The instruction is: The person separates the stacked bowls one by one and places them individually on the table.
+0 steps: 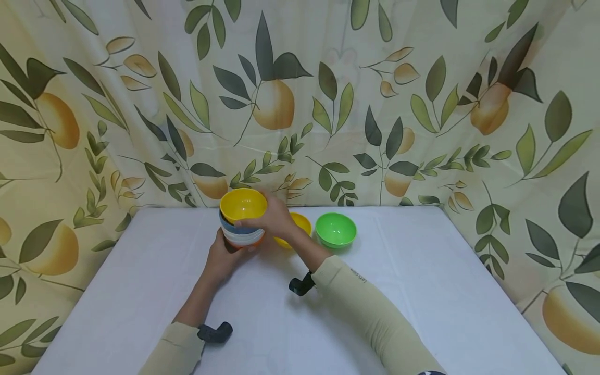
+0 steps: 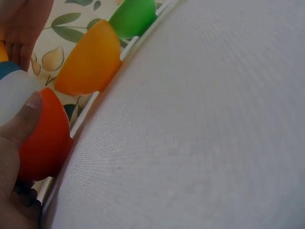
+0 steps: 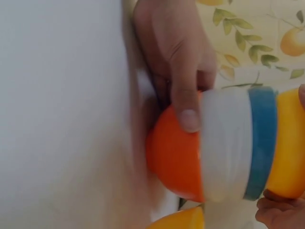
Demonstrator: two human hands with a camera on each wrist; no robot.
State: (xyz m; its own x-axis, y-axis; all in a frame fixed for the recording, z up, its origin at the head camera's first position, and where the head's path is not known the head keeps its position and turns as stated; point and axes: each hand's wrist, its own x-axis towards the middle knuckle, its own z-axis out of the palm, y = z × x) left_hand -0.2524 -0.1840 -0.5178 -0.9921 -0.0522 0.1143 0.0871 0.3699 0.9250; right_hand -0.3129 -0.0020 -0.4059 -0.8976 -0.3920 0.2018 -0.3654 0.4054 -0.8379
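A stack of bowls stands at the back left of the table in the head view. At its bottom is an orange bowl (image 3: 174, 155), then white bowls (image 3: 226, 143), a blue bowl (image 3: 261, 143) and a yellow bowl (image 1: 244, 204) on top. My left hand (image 1: 224, 259) grips the orange bowl low down, its thumb against the side in both wrist views. From the right, my right hand (image 1: 276, 216) holds the top yellow bowl between thumb and fingers. The blue bowl's rim lies directly under that yellow bowl.
Just right of the stack, a second yellow bowl (image 1: 302, 223) is partly covered by my right hand and wrist. Beside it stands a green bowl (image 1: 336, 230). All rest on the white-covered table (image 1: 398, 291), with a leaf-and-fruit patterned curtain (image 1: 328, 135) behind.
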